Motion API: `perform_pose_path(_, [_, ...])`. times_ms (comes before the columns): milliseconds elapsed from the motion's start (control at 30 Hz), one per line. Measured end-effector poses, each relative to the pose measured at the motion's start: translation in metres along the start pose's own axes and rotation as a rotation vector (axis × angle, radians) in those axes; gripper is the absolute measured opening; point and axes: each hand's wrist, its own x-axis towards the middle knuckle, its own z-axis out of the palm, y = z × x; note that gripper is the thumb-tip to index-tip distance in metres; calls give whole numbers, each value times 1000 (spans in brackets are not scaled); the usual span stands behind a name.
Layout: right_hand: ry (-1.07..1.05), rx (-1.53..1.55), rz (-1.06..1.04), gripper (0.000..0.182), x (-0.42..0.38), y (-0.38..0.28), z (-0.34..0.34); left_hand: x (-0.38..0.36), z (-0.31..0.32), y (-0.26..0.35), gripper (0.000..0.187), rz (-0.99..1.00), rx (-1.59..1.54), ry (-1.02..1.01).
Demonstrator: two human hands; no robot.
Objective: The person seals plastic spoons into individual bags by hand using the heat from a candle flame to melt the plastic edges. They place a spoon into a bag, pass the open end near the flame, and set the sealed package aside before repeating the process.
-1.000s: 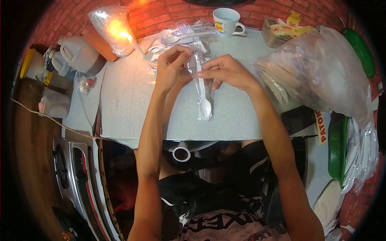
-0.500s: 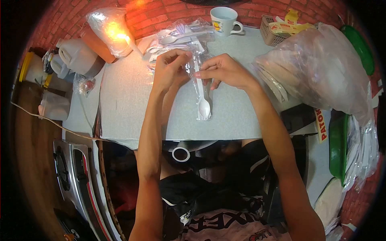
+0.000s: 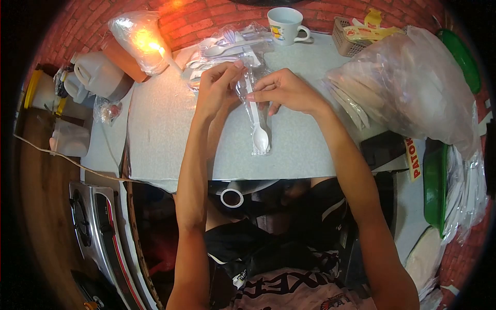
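Note:
A white plastic spoon (image 3: 260,138) is inside a narrow clear plastic sleeve (image 3: 254,153), bowl end toward me, over the table. My left hand (image 3: 217,89) is closed in a pinch at the sleeve's upper left edge. From the other side, my right hand (image 3: 289,92) pinches the sleeve and the spoon's handle between thumb and fingers. Part of the handle is hidden behind these fingers. Just beyond my hands lies a pile of white plastic spoons and forks (image 3: 227,49) with clear wrapping. To its left a small flame (image 3: 154,46) burns on a candle (image 3: 173,64).
A white mug (image 3: 285,32) and a woven basket (image 3: 347,42) stand at the table's back. A large clear plastic bag (image 3: 413,88) fills the right side. Plastic jugs (image 3: 106,77) sit at the left, above a gas stove (image 3: 98,232). The table's edge (image 3: 258,179) is before me.
The whole view has shifted very slightly. Both hands keep the same grip on the sleeve and spoon.

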Motion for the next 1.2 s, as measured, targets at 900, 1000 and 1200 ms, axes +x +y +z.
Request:
perform_pose_path(900, [-31,-24,-9,28,1,1,1,-1,-2,-2,11,255,231,-58])
perform_pose_path(1000, [-24,-25,-12,28,0,1,2,-2,-2,-4,8,308,278,-38])
perform_pose_path(1200, [-18,-31,-13,27,0,1,1,-2,-2,-4,7,302,272,-54])
